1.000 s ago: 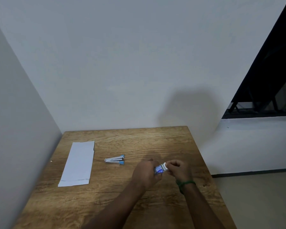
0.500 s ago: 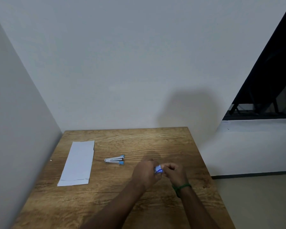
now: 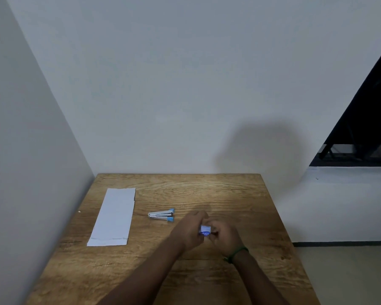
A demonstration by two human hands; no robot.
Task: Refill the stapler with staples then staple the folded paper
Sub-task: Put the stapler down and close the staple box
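head view shows left hand (image 3: pixel 188 233) and right hand (image 3: pixel 227 237), lower centre, fingers curled round a small blue staple box (image 3: pixel 205 230) over the bench (image 3: pixel 229 194), seemingly to get staples out, while the stapler (image 3: pixel 162 215) lies free just left, between them and the folded paper (image 3: pixel 113 216).

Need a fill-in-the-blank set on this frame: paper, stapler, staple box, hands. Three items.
1. The folded paper lies to the ____ of the stapler.
2. The staple box is gripped by the left hand and the ____.
3. The green band sits on the ____ wrist.
Missing: left; right hand; right.
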